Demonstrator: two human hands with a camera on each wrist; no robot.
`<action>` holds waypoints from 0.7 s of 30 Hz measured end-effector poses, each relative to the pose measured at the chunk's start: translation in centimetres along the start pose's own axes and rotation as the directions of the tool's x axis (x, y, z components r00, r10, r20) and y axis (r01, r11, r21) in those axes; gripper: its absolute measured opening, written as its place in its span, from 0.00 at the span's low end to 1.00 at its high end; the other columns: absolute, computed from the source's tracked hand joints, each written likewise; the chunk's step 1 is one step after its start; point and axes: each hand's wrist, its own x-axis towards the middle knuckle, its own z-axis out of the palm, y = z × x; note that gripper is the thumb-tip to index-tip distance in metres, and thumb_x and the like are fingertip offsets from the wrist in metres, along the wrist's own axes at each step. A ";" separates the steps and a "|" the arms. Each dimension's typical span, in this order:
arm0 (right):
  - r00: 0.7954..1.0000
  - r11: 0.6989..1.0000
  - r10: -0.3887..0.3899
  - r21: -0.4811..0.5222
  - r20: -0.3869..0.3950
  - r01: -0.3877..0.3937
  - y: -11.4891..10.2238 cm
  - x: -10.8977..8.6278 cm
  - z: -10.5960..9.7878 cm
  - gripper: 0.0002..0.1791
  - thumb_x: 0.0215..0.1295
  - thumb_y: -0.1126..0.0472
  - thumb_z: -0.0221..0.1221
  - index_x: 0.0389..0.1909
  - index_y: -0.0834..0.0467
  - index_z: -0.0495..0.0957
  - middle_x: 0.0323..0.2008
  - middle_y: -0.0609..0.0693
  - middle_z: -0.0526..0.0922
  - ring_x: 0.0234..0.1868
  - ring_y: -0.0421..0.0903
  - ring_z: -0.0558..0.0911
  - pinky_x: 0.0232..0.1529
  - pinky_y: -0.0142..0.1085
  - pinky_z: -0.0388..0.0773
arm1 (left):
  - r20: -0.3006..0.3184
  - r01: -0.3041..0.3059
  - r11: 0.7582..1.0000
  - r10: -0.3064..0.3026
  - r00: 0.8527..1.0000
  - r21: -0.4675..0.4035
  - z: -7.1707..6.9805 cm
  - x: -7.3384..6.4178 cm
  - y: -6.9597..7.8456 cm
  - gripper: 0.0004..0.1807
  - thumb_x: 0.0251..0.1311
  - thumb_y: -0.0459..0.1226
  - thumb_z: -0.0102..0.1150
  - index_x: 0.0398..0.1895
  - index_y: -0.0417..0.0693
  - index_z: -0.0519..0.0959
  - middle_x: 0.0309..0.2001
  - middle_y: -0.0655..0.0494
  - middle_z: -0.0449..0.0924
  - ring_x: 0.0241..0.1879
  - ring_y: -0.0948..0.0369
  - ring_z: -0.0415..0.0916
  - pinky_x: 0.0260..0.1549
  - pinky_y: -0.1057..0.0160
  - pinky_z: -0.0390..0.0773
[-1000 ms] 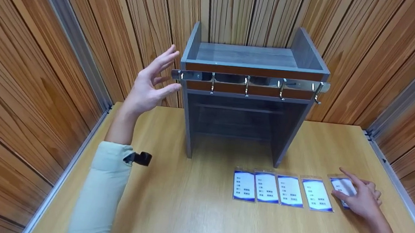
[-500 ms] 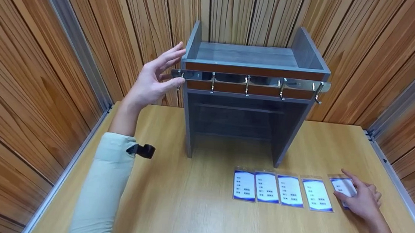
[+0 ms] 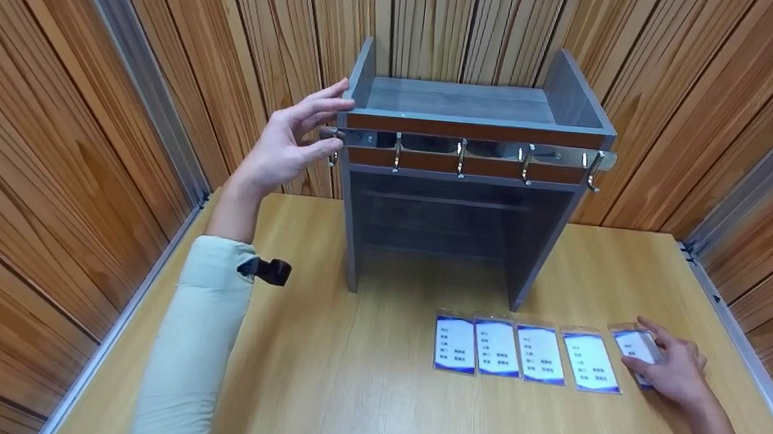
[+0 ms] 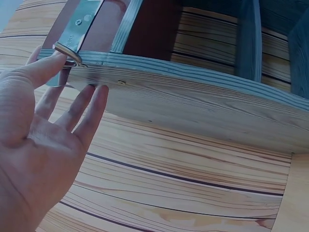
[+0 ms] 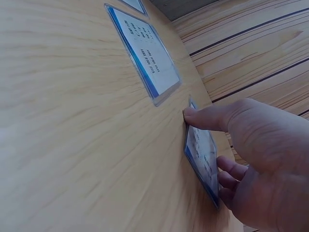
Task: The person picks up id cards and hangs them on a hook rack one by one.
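Note:
In the head view my left hand (image 3: pixel 295 139) is at the left end of a grey shelf rack (image 3: pixel 478 124). Its thumb lies at the end hook (image 4: pixel 67 52) of the metal hook rail (image 3: pixel 435 144), and its fairly straight fingers reach the rack's side panel (image 4: pixel 159 101). My right hand (image 3: pixel 674 368) holds the rightmost badge card (image 3: pixel 637 345) by its edges, thumb on one side, curled fingers on the other. That card (image 5: pixel 203 150) is white with blue bands in a clear sleeve; the hand covers part of it in the head view.
Several matching badge cards (image 3: pixel 540 356) lie in a row on the wooden table (image 3: pixel 357 396), left of the right hand. Wood-plank walls (image 3: pixel 87 114) with metal corner strips close in the back and sides. The rack stands near the back wall.
My left hand has moved right and slightly up, from beside the rack onto its end. The right hand stays at the rightmost card, which has shifted very slightly left.

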 end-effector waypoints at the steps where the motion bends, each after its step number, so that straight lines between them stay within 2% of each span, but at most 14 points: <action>1: 1.000 1.000 -0.009 -0.004 -0.006 0.009 -0.1 0.1 0.0 0.49 0.79 0.52 0.69 0.89 0.65 0.54 0.75 0.90 0.60 0.69 0.80 0.56 0.59 0.67 0.55 | -0.003 -0.005 1.000 0.005 1.000 -0.007 0.0 0.0 0.0 0.28 0.78 0.26 0.62 0.78 0.38 0.76 0.92 0.53 0.58 0.88 0.50 0.65 0.80 0.50 0.74; 5: 0.998 0.998 -0.056 -0.003 -0.041 0.056 -0.4 0.2 0.2 0.48 0.76 0.58 0.71 0.88 0.66 0.57 0.74 0.88 0.62 0.68 0.78 0.58 0.57 0.64 0.56 | -0.014 -0.021 0.999 0.021 1.000 -0.030 0.0 0.1 -0.1 0.26 0.77 0.25 0.62 0.76 0.38 0.77 0.92 0.52 0.60 0.88 0.49 0.65 0.78 0.54 0.74; 11: 0.998 0.995 -0.059 0.084 -0.035 0.062 -0.9 0.2 0.3 0.50 0.75 0.64 0.70 0.91 0.59 0.54 0.76 0.84 0.47 0.71 0.81 0.53 0.61 0.76 0.59 | -0.026 -0.027 0.998 0.026 0.999 -0.053 -0.1 -0.1 -0.2 0.25 0.77 0.25 0.62 0.75 0.40 0.79 0.91 0.51 0.60 0.87 0.48 0.66 0.77 0.54 0.73; 14: 0.996 0.993 -0.062 0.092 -0.060 0.068 -1.1 0.3 0.6 0.51 0.73 0.65 0.71 0.90 0.57 0.55 0.77 0.83 0.44 0.72 0.83 0.53 0.61 0.78 0.59 | -0.028 -0.025 0.998 0.024 0.999 -0.060 0.0 -0.1 -0.2 0.25 0.77 0.25 0.61 0.74 0.42 0.80 0.91 0.51 0.60 0.87 0.48 0.66 0.78 0.54 0.73; 17: 0.993 0.994 -0.074 0.067 -0.096 0.081 -1.2 0.2 0.8 0.53 0.70 0.64 0.73 0.91 0.56 0.55 0.78 0.83 0.47 0.73 0.82 0.53 0.60 0.75 0.60 | -0.027 -0.025 0.998 0.023 0.999 -0.062 0.1 -0.1 -0.2 0.25 0.77 0.25 0.61 0.74 0.42 0.80 0.91 0.51 0.60 0.87 0.48 0.66 0.78 0.54 0.73; 21: 0.987 0.996 -0.092 0.010 -0.132 0.094 -1.2 0.0 1.0 0.55 0.69 0.61 0.74 0.91 0.56 0.54 0.76 0.81 0.56 0.69 0.77 0.57 0.55 0.63 0.63 | -0.027 -0.024 0.998 0.022 0.999 -0.059 0.3 0.0 -0.3 0.25 0.77 0.25 0.62 0.74 0.41 0.80 0.91 0.50 0.60 0.87 0.48 0.66 0.77 0.54 0.72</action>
